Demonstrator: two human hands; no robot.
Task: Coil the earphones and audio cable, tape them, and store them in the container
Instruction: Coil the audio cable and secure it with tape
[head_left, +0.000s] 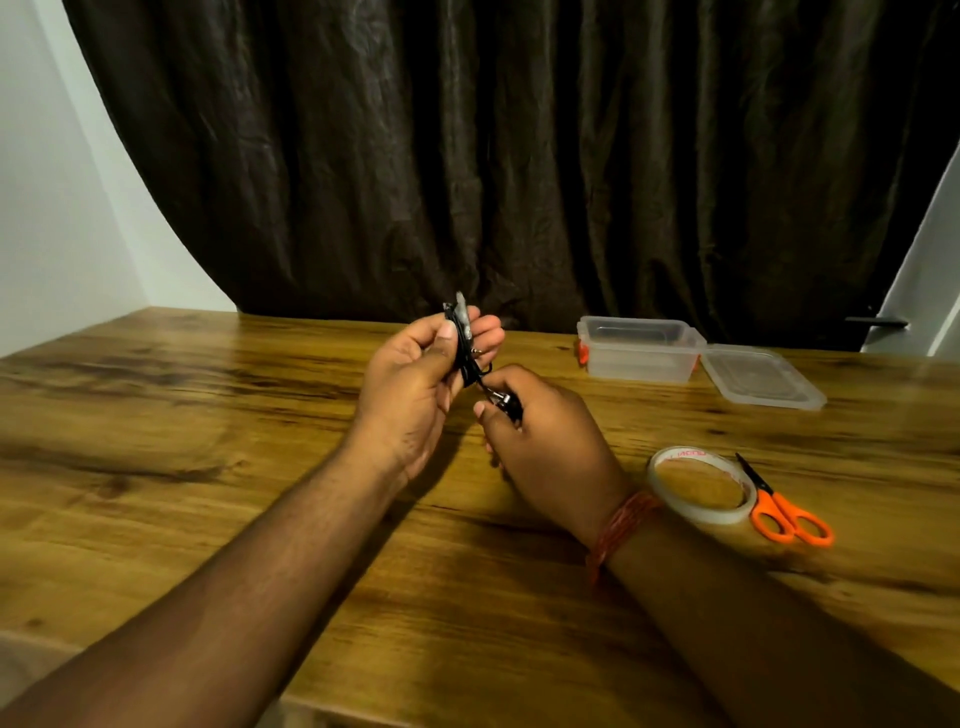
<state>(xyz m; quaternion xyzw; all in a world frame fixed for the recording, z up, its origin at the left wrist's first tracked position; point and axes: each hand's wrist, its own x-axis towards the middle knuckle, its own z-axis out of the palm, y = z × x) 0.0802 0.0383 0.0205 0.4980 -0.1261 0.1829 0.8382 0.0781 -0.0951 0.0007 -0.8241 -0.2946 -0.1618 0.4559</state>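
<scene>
Meanwhile, left hand (415, 384): gripped coiled cable (464, 338).
Right hand (540, 436): pinched its plug end (501, 401).
Risk: a slack grip would probably let the coil spring loose.

Single head view, looking forward-down, close over table (208, 415), facing curtain (467, 156).

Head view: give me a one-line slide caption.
Both hands, left and right, hold a coiled black cable above the table; tape roll, scissors, open container nearby.
</scene>
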